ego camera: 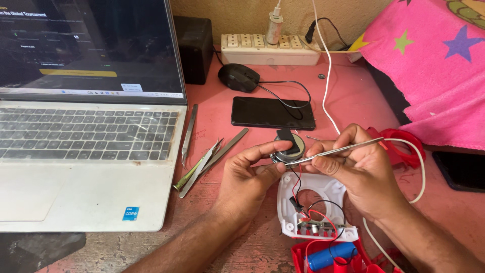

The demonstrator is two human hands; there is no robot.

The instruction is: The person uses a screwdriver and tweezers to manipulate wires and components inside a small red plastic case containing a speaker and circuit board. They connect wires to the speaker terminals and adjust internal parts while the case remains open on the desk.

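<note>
Two bare hands work over a pink desk [348,96]. Left hand [250,174] grips a small round speaker [288,146] between thumb and fingers, holding it up just above the desk. A black patch sits on the speaker's top. Right hand [348,162] pinches a pair of metal tweezers [336,150], tips touching the speaker's edge near the left thumb. Red and black wires [299,184] run down from the speaker to a white plastic housing [316,205] lying on the desk just below both hands; the housing has a round opening and a small circuit strip along its lower edge. Red plastic part with a blue cylinder [326,256] lies just below the housing, at the frame's bottom edge.

Left of the hands: more tweezers and thin metal tools [204,159] lie beside an open laptop [86,151], screen lit. Behind the hands a black phone [273,112] lies flat, screen dark, with a black mouse [238,77] and its cable close by. A white power strip [270,49] sits against the wall, with a charger plugged in and a white cable [328,76] trailing down past the right hand. A pink cloth with stars [434,65] covers the right corner. A red ring-shaped piece [404,146] lies behind the right hand.
</note>
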